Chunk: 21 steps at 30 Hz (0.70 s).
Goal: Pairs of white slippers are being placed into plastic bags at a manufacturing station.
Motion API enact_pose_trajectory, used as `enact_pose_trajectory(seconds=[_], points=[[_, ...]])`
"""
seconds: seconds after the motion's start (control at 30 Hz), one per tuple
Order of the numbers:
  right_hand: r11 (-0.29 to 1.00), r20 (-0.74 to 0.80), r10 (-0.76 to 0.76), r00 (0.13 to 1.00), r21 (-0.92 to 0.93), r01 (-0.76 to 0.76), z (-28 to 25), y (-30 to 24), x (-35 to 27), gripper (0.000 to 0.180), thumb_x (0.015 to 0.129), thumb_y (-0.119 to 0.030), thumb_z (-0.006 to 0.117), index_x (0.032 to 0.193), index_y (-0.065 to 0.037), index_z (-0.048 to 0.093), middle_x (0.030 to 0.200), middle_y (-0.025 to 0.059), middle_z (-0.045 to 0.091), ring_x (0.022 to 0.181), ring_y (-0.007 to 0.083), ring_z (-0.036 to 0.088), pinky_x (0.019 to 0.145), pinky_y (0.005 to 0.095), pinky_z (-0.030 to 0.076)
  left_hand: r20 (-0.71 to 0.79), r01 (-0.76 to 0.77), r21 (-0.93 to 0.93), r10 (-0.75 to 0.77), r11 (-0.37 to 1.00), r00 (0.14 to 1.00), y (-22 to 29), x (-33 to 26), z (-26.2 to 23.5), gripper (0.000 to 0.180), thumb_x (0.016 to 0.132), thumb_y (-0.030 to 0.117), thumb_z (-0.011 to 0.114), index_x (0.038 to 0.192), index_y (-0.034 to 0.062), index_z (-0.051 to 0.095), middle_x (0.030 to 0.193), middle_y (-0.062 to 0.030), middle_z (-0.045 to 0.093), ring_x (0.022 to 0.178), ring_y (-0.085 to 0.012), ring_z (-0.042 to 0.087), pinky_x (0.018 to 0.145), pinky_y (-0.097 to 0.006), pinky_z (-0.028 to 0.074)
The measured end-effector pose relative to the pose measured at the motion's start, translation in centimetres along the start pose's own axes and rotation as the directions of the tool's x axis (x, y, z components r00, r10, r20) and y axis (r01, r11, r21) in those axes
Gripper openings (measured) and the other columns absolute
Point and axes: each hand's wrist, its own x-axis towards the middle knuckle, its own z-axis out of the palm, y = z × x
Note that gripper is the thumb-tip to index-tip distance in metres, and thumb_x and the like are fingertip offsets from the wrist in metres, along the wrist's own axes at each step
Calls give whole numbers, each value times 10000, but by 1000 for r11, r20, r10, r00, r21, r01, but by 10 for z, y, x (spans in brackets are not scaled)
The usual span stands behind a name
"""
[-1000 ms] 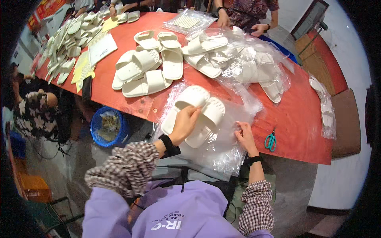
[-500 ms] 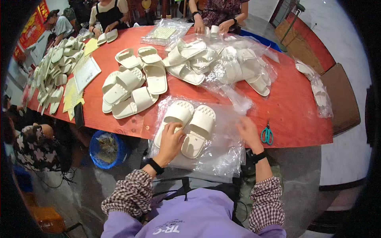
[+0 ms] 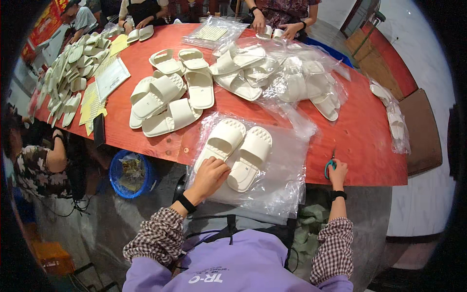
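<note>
A pair of white slide slippers lies side by side on clear plastic bags (image 3: 282, 190) at the table's near edge. My left hand (image 3: 210, 179) has its fingers curled over the heel end of the left slipper (image 3: 227, 134), hiding that part. The right slipper (image 3: 254, 151) lies beside it, its footbed in plain view. To the right of the bags, my right hand (image 3: 337, 174) is closed round the teal handles of a pair of scissors (image 3: 329, 166). The scissors still rest on the red table, blades pointing away from me.
Loose white slippers (image 3: 168, 119) lie beyond my left hand. Bagged slippers (image 3: 296, 80) are heaped farther back, and a wrapped pair (image 3: 396, 121) sits at the right edge. A blue bin (image 3: 129, 173) stands below the table on the left. Two people's hands (image 3: 290, 31) (image 3: 144, 22) work opposite.
My right hand has moved right and down from the bags onto the scissors and closed on their handles. My left hand has stayed on the left slipper. The view has shifted a little.
</note>
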Motion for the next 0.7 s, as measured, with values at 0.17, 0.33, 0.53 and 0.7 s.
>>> enact_pose_trajectory(seconds=[0.17, 0.33, 0.53, 0.7], points=[[989, 91, 134, 987, 50, -138, -8, -6, -5, 511, 792, -178, 681, 1247, -58, 481, 1077, 245, 530, 1018, 436, 542, 852, 489, 455, -38, 62, -91, -66, 994, 997, -4, -5, 4, 94, 836, 127, 674, 900, 58, 677, 836, -78, 585, 831, -276, 537, 746, -376, 430], [494, 478, 196, 856, 706, -507, -21, 19, 5, 352, 926, -147, 577, 1240, 2, 523, 1016, 78, 648, 886, 165, 629, 742, 310, 510, -79, 172, -201, -191, 964, 978, -10, -8, 10, 99, 822, 125, 688, 879, 44, 692, 781, -89, 585, 801, -284, 544, 722, -382, 437], [527, 529, -322, 786, 789, -315, -106, -158, -61, 472, 916, -185, 620, 1346, -57, 472, 1028, 63, 633, 898, 148, 622, 767, 268, 487, -83, 176, -217, -197, 960, 977, -6, -3, 4, 88, 803, 90, 685, 879, 45, 694, 804, -94, 609, 800, -290, 555, 727, -389, 444], [721, 744, -653, 141, 668, -183, -86, -236, -93, 593, 972, -461, 524, 1395, -63, 404, 1041, 64, 595, 972, 154, 595, 853, 282, 487, -127, 153, -209, -182, 966, 975, -7, -1, 9, 87, 799, 59, 670, 882, 52, 692, 835, -94, 627, 829, -299, 568, 741, -396, 451]])
